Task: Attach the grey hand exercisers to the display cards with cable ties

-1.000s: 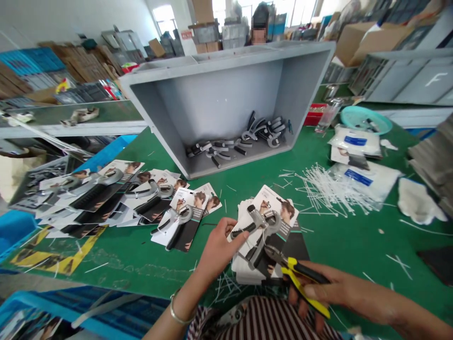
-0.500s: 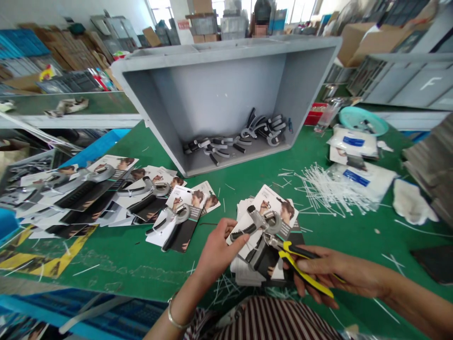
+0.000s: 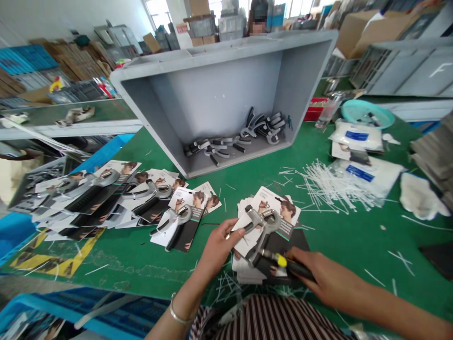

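My left hand (image 3: 216,244) pinches the black handle of a grey hand gripper (image 3: 260,225) that lies on the top printed card of a stack (image 3: 274,208) in front of me. My right hand (image 3: 323,278) is closed round yellow-handled cutters (image 3: 283,262), whose nose points left at the lower handle of the hand gripper. Whether the jaws touch a tie there I cannot tell.
A grey bin (image 3: 226,89) tipped on its side holds several loose hand grippers (image 3: 244,137). Carded grippers (image 3: 106,196) spread out at left. White cable ties (image 3: 331,186), plastic bags (image 3: 357,141), a cloth (image 3: 423,196) and a teal bowl (image 3: 368,113) lie at right. A person stands behind the bin.
My right hand has turned the cutters and brought their nose left and down, against the hand gripper's lower handle. My left hand keeps its pinch on the upper handle.
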The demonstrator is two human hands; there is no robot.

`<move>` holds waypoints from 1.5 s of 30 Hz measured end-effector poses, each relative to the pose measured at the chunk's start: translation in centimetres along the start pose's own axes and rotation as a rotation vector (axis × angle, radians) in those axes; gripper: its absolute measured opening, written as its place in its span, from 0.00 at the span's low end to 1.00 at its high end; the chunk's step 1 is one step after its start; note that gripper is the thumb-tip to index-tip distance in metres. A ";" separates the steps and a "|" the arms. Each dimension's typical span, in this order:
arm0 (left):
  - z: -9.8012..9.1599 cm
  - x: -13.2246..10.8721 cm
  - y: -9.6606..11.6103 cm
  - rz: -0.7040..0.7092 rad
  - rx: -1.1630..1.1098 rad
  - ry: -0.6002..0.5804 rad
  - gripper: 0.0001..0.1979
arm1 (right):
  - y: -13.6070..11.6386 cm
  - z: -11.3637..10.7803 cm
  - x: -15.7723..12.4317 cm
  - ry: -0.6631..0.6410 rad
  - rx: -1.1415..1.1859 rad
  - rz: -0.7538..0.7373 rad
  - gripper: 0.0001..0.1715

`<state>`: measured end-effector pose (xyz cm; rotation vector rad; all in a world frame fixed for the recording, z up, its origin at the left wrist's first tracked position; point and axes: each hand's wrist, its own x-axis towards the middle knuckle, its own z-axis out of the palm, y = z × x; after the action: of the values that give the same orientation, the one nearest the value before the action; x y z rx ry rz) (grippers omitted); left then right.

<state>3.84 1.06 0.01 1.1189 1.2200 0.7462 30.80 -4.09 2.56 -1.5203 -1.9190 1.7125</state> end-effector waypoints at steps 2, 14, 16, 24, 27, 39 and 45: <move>-0.1 0.3 -0.1 0.017 0.030 0.019 0.23 | -0.3 -0.1 -0.6 -0.058 -0.098 -0.082 0.15; 0.3 -0.9 3.1 0.298 0.253 -0.102 0.17 | -1.6 -3.0 -0.7 -0.545 0.524 0.056 0.27; 0.6 -0.9 3.2 0.310 0.271 -0.115 0.17 | -1.6 -3.0 -0.3 -0.558 0.512 0.057 0.28; 0.7 -1.0 3.1 0.314 0.311 -0.123 0.18 | -1.4 -2.6 0.1 -0.562 0.524 0.084 0.25; 0.5 -0.9 3.0 0.313 0.304 -0.126 0.17 | -1.4 -2.6 0.0 -0.573 0.536 0.095 0.25; 0.5 -1.0 3.1 0.315 0.329 -0.147 0.17 | -1.6 -2.8 0.3 -0.556 0.494 0.089 0.27; 0.4 -0.9 3.0 0.315 0.311 -0.143 0.16 | -1.7 -3.1 0.3 -0.560 0.481 0.093 0.28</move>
<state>4.36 1.08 3.08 1.6196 1.0727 0.7104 31.80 -1.52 4.84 -1.0356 -1.4552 2.6093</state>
